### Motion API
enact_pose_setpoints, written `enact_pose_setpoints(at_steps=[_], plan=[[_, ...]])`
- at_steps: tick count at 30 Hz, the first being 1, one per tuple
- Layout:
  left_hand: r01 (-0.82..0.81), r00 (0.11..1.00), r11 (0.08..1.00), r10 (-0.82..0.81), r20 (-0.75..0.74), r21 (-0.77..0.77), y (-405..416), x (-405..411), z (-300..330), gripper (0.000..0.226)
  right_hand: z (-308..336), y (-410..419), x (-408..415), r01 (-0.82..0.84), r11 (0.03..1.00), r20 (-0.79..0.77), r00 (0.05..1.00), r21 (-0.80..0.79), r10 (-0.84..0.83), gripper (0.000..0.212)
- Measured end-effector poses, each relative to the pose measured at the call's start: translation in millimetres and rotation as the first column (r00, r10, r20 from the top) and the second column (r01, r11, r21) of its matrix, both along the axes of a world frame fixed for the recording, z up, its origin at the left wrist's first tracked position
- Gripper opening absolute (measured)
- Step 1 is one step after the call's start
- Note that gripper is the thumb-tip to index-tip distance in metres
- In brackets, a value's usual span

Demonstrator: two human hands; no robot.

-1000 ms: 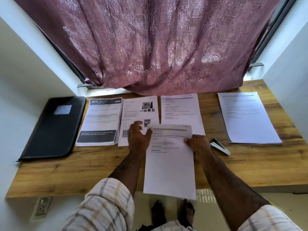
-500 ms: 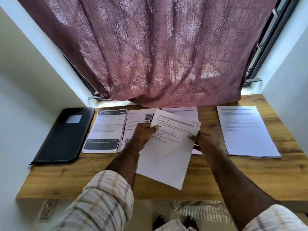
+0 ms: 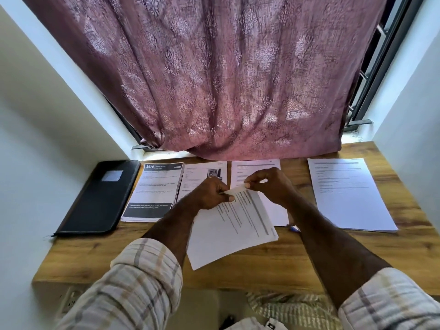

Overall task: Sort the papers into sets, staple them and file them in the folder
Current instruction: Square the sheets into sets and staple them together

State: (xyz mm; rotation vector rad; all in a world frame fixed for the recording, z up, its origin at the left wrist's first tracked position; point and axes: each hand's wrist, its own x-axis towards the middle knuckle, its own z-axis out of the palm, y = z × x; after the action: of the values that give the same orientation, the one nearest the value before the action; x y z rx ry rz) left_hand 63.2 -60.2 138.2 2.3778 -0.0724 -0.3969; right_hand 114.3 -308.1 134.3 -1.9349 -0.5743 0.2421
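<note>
Both hands meet over the middle of the wooden desk (image 3: pixel 357 258), holding one set of papers (image 3: pixel 234 231) by its far corner. Left hand (image 3: pixel 209 192) pinches that corner, thumb on top, fingers curled beneath. Right hand (image 3: pixel 269 184) pinches the corner's top sheet between thumb and forefinger, peeling it up a little; other fingers loosely curled above.

The held set slants down from the hands toward the person, text side up, grey header bar on its right edge, near end lifted off the desk.

Just beyond the left hand: a sheet with small photos (image 3: pixel 204 177), flat on the desk. Left of that, a stack with a dark banner marked 3675 (image 3: pixel 154 189). Further left, well apart from the hand, a closed black folder (image 3: pixel 100 198) with a pale label.

Under and beyond the right hand: a printed text sheet (image 3: pixel 257 167), partly covered. Near the right forearm, a small blue-tipped object (image 3: pixel 294 228) peeks out, mostly hidden, cannot identify. Well right of the hand: another white stack (image 3: pixel 350 194).

Maroon patterned curtain (image 3: pixel 226 79) hangs at the desk's far edge. Plaid sleeves (image 3: pixel 133 287) on both arms
</note>
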Motion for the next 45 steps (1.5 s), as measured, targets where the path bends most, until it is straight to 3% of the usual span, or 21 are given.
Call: enact_pose_setpoints(at_steps=[2, 3, 4, 6, 7, 9, 12, 14, 19, 21, 23, 24, 26, 29, 35, 39, 45], plan=[[0.014, 0.999, 1.000, -0.014, -0.053, -0.001, 1, 0, 0, 0.024, -1, -8, -1, 0.177, 0.961, -0.199, 0.971, 0.213, -0.135, 0.005], [0.013, 0.996, 1.000, -0.013, -0.085, -0.006, 1, -1, -1, 0.024, -5, -14, 0, 0.274, 0.931, -0.247, 0.945, 0.240, -0.215, 0.006], [0.007, 0.994, 1.000, -0.008, -0.111, -0.008, 1, -1, -2, 0.023, -10, -21, 1, 0.343, 0.923, -0.227, 0.926, 0.175, -0.301, 0.005], [0.002, 0.989, 1.000, 0.000, -0.146, 0.013, 0, 0, -7, 0.022, -26, -40, -2, 0.312, 0.930, -0.075, 0.940, -0.193, -0.331, 0.001], [0.004, 0.987, 0.999, 0.002, -0.158, 0.036, 0, 1, -10, 0.022, -35, -48, -9, 0.263, 0.877, -0.027, 0.954, -0.402, -0.299, 0.007], [0.028, 0.982, 0.997, -0.015, -0.190, 0.068, -5, 5, -19, 0.022, -53, -64, -27, 0.219, 0.714, 0.009, 0.958, -0.665, -0.285, 0.035], [0.070, 0.975, 0.994, -0.050, -0.218, 0.084, -13, 10, -33, 0.019, -74, -79, -54, 0.144, 0.507, -0.012, 0.957, -0.850, -0.291, 0.077], [0.096, 0.973, 0.991, -0.072, -0.221, 0.098, -18, 13, -40, 0.017, -84, -87, -67, 0.150, 0.452, -0.010, 0.943, -0.879, -0.334, 0.074], [0.128, 0.965, 0.987, -0.101, -0.243, 0.096, -21, 20, -45, 0.016, -98, -103, -81, 0.265, 0.522, 0.038, 0.913, -0.811, -0.405, 0.041], [0.128, 0.961, 0.989, -0.104, -0.258, 0.075, -15, 21, -44, 0.015, -93, -102, -79, 0.304, 0.623, -0.005, 0.897, -0.720, -0.443, 0.024], [0.120, 0.961, 0.991, -0.101, -0.257, 0.061, -7, 23, -39, 0.014, -82, -95, -73, 0.334, 0.828, -0.161, 0.882, -0.450, -0.443, 0.007], [0.117, 0.960, 0.992, -0.098, -0.263, 0.055, -4, 25, -36, 0.013, -76, -90, -70, 0.313, 0.905, -0.239, 0.891, -0.289, -0.385, 0.008], [0.129, 0.953, 0.991, -0.114, -0.282, 0.034, 5, 26, -27, 0.013, -68, -77, -61, 0.246, 0.968, -0.321, 0.913, -0.058, -0.251, 0.024], [0.166, 0.937, 0.986, -0.153, -0.315, 0.015, 20, 23, -9, 0.018, -45, -48, -49, 0.101, 0.990, -0.478, 0.877, 0.099, -0.042, 0.037], [0.175, 0.888, 0.984, -0.151, -0.433, 0.016, 60, 15, 12, 0.035, -23, -3, -37, -0.059, 0.989, -0.639, 0.758, 0.135, 0.132, 0.049], [0.189, 0.864, 0.982, -0.165, -0.476, 0.003, 78, 7, 23, 0.031, -20, 12, -39, -0.126, 0.982, -0.679, 0.709, 0.142, 0.190, 0.050], [0.233, 0.831, 0.972, -0.204, -0.517, -0.009, 85, -1, 25, 0.024, -22, 32, -42, -0.283, 0.955, -0.643, 0.716, 0.088, 0.271, 0.051]])
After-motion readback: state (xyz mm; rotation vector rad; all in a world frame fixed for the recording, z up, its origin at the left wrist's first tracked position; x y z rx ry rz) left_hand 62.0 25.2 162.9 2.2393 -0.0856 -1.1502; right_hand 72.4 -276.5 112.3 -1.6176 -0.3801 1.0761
